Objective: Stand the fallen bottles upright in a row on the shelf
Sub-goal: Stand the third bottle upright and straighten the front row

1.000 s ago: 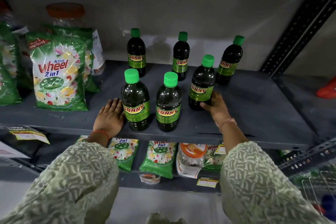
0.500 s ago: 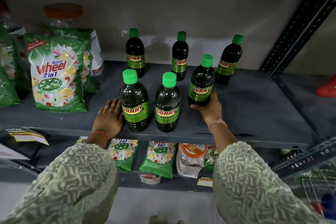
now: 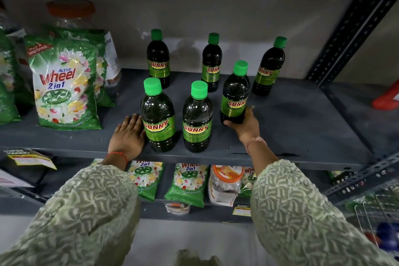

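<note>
Several dark bottles with green caps and "Sunny" labels stand upright on the grey shelf (image 3: 302,127). Three stand at the back: left (image 3: 158,58), middle (image 3: 212,62), right (image 3: 268,67). Two stand at the front: left (image 3: 158,116) and middle (image 3: 197,119). My right hand (image 3: 246,124) grips the base of a third front bottle (image 3: 235,95), which leans slightly right. My left hand (image 3: 128,134) lies flat on the shelf, fingers touching the front-left bottle.
Green "Wheel" detergent packs (image 3: 64,84) stand at the left, with a clear orange-lidded jar (image 3: 71,15) behind them. A slotted upright post (image 3: 349,30) bounds the shelf on the right. More packs (image 3: 187,181) lie on the lower shelf. A red object (image 3: 388,97) sits far right.
My right hand has shifted around the base of the front-right bottle and drawn it slightly nearer the front row. The left hand has stayed in place.
</note>
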{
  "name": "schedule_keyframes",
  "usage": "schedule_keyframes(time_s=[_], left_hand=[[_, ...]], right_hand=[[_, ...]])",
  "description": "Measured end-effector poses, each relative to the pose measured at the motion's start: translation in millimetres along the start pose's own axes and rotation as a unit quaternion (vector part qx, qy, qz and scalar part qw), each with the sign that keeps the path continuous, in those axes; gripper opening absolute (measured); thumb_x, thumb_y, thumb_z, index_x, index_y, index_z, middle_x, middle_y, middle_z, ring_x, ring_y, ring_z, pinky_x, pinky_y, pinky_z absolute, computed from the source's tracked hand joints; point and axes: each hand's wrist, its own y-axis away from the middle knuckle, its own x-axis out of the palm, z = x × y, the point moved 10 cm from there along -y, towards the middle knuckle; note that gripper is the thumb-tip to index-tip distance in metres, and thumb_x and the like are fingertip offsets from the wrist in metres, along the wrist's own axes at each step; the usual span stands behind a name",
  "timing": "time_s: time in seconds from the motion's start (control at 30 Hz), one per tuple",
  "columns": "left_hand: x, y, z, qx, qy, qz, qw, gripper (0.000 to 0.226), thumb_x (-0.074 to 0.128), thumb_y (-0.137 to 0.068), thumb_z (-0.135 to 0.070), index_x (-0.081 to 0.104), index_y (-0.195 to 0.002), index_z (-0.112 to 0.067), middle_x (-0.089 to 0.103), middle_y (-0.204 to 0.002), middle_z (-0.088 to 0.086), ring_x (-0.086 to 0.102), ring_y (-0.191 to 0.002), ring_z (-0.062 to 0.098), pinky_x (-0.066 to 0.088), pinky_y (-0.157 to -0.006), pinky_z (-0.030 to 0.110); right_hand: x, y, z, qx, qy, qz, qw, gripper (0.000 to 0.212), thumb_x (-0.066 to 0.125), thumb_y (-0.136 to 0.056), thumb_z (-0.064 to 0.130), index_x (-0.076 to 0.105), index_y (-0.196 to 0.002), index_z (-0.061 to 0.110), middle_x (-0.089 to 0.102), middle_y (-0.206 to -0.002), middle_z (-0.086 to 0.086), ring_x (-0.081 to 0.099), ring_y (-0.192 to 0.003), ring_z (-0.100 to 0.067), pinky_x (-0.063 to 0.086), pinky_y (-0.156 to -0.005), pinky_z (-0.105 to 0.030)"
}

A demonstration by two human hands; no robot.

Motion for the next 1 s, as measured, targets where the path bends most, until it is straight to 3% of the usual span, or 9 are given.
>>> schedule_keyframes(time_s=[0.23, 0.57, 0.67, 0.73, 0.8, 0.87, 0.93, 1.0], left_hand=[[-2, 1, -2, -0.008, 0.011, -0.004, 1.0, 0.055, 0.021, -0.096, -0.027, 0.005, -0.146, -0.012, 0.004, -0.159, 0.007, 0.002, -0.146, 0.023, 0.007, -0.12, 0.039], [5, -4, 4, 0.007, 0.006, -0.018, 1.0, 0.055, 0.023, -0.096, -0.028, 0.008, -0.146, -0.011, 0.008, -0.158, 0.01, 0.006, -0.146, 0.029, 0.01, -0.12, 0.042], [-5, -1, 7, -0.009, 0.105, -0.042, 0.994, 0.053, 0.024, -0.092, -0.03, 0.029, -0.141, -0.009, 0.027, -0.153, 0.014, 0.022, -0.141, 0.032, 0.022, -0.117, 0.043], [-25, 22, 23, -0.098, 0.271, -0.144, 0.947, 0.041, 0.035, -0.09, -0.018, 0.051, -0.125, -0.004, 0.05, -0.134, 0.024, 0.044, -0.125, 0.039, 0.037, -0.102, 0.044], [-45, 76, 33, -0.166, 0.349, -0.317, 0.866, 0.033, 0.042, -0.084, -0.014, 0.061, -0.104, 0.005, 0.062, -0.105, 0.033, 0.055, -0.101, 0.043, 0.042, -0.087, 0.044], [-49, 127, -3, -0.121, 0.36, -0.377, 0.845, 0.034, 0.045, -0.083, -0.022, 0.06, -0.094, 0.006, 0.061, -0.088, 0.029, 0.053, -0.088, 0.035, 0.039, -0.078, 0.039], [-28, 138, -58, -0.052, 0.385, -0.282, 0.878, 0.041, 0.047, -0.084, -0.034, 0.059, -0.104, 0.0, 0.06, -0.097, 0.021, 0.052, -0.091, 0.025, 0.041, -0.08, 0.033], [-3, 130, -101, -0.026, 0.394, -0.186, 0.899, 0.05, 0.056, -0.083, -0.038, 0.052, -0.121, -0.006, 0.057, -0.114, 0.014, 0.049, -0.102, 0.017, 0.043, -0.087, 0.032]], right_hand=[[-2, 64, 1, -0.026, -0.006, 0.046, 0.999, 0.061, 0.075, -0.071, 0.009, 0.044, -0.124, 0.008, 0.056, -0.115, -0.005, 0.049, -0.104, -0.013, 0.037, -0.088, -0.023], [-9, 89, 1, -0.055, 0.015, 0.042, 0.997, 0.064, 0.076, -0.07, 0.012, 0.043, -0.125, 0.008, 0.059, -0.118, -0.01, 0.052, -0.104, -0.014, 0.04, -0.09, -0.025], [-9, 89, 0, -0.055, 0.021, 0.043, 0.997, 0.064, 0.076, -0.07, 0.013, 0.042, -0.125, 0.009, 0.059, -0.12, -0.011, 0.054, -0.108, -0.02, 0.04, -0.09, -0.027], [-10, 90, -1, -0.051, 0.017, 0.046, 0.997, 0.068, 0.078, -0.068, 0.013, 0.041, -0.125, 0.009, 0.058, -0.121, -0.011, 0.052, -0.108, -0.019, 0.04, -0.091, -0.029], [-10, 91, -3, -0.046, 0.007, 0.046, 0.998, 0.075, 0.082, -0.063, 0.016, 0.04, -0.125, 0.011, 0.056, -0.122, -0.01, 0.051, -0.111, -0.019, 0.042, -0.093, -0.031], [-10, 91, -5, -0.041, 0.009, 0.029, 0.999, 0.081, 0.086, -0.056, 0.023, 0.04, -0.122, 0.014, 0.055, -0.123, -0.009, 0.051, -0.114, -0.022, 0.044, -0.097, -0.038], [-9, 90, -6, -0.041, 0.032, 0.007, 0.999, 0.083, 0.086, -0.052, 0.031, 0.04, -0.12, 0.015, 0.053, -0.122, -0.01, 0.049, -0.116, -0.026, 0.044, -0.099, -0.044], [-8, 90, -5, -0.042, 0.054, -0.009, 0.998, 0.083, 0.084, -0.056, 0.031, 0.04, -0.123, 0.012, 0.052, -0.123, -0.011, 0.047, -0.118, -0.026, 0.042, -0.101, -0.041]])
